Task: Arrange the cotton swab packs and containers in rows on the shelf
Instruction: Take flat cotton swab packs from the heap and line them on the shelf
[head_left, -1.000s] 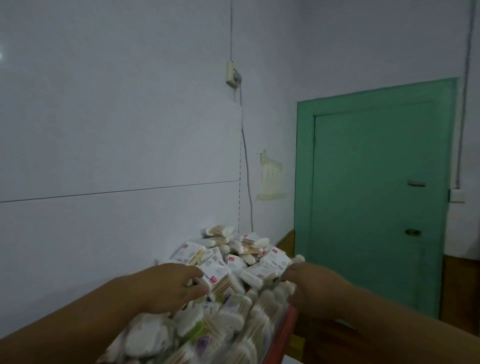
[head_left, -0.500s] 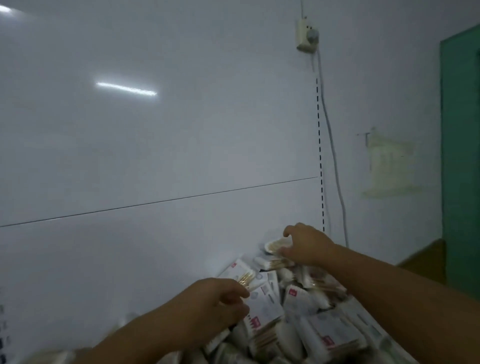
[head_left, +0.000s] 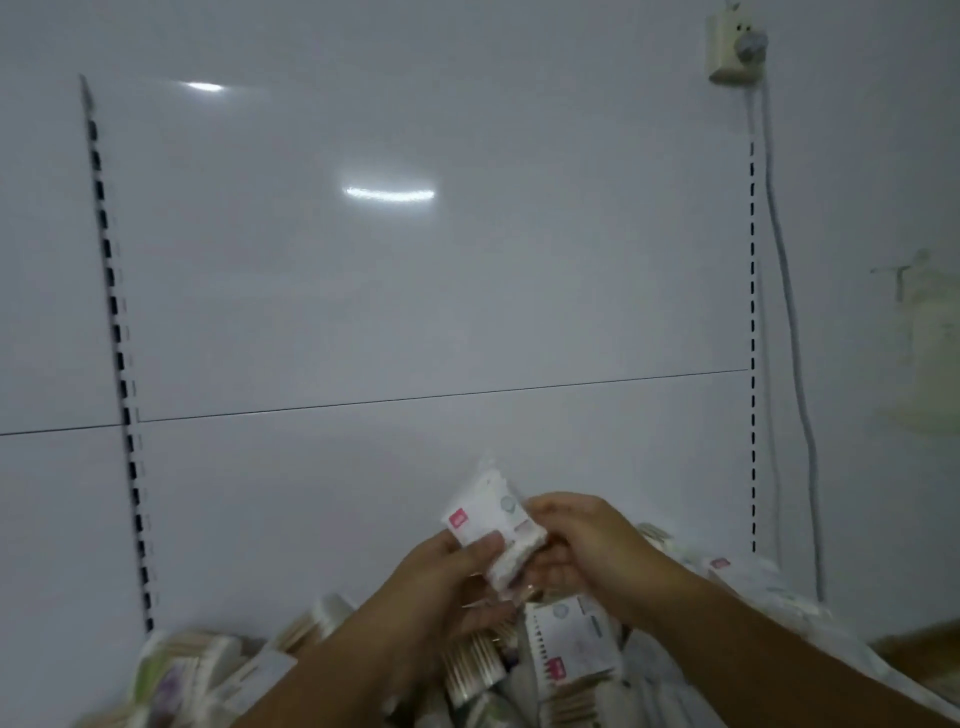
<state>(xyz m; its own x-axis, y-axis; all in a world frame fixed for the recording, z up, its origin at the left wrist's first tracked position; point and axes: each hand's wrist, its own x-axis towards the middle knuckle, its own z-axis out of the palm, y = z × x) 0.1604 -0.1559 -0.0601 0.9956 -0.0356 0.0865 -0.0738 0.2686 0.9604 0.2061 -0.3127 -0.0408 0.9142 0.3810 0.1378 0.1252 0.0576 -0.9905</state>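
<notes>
Cotton swab packs (head_left: 571, 644): one loose heap along the bottom of the view, at the foot of the shelf (head_left: 415, 291) back wall. We count no row among them. They lie tilted and overlapping, some with white fronts and red labels, some showing bundles of wooden sticks. Round containers: blur keeps us from telling any apart from the packs.

Held pack (head_left: 485, 514): white, red label near its left edge, lifted above the middle of the heap, tilted, apart from the back wall.

Left grip (head_left: 441, 592): bare hand, thumb laid over the pack's lower front, fingers curled beneath it.

Right grip (head_left: 587, 545): bare hand, fingers curled onto the pack's right edge, pinching it. Both grips have hold of the same pack; we can make out nothing else in either.

Fixtures: left upright (head_left: 111, 312) and right upright (head_left: 752, 312), both slotted; wall socket (head_left: 732, 49) with a cable (head_left: 789, 322) hanging from it.

Progress, in our judgement: early. One pack is picked out and in hand; none is set down in line where we can see. The whole heap is left to sort and stand in rows. The shelf board itself is hidden under the heap.
</notes>
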